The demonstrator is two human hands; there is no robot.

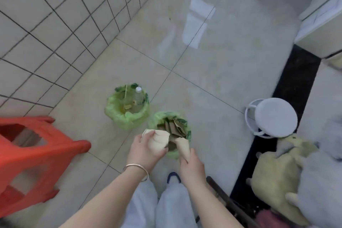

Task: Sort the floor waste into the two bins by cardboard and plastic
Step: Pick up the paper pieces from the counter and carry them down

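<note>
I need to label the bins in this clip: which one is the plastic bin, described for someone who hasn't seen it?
Start at the red stool on the left; two green-lined bins stand to its right. The plastic bin is the farther one, nearer the tiled wall. It alone holds a clear bottle; its neighbour holds brown cardboard.

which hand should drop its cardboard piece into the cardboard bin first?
Right, probably. The right hand holds its cardboard piece at the cardboard bin rim; the left hand sits off its left side.

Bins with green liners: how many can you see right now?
2. The far bin, nearer the tiled wall, holds a plastic bottle. The near bin, under both hands, holds cardboard pieces. No others show.
</note>
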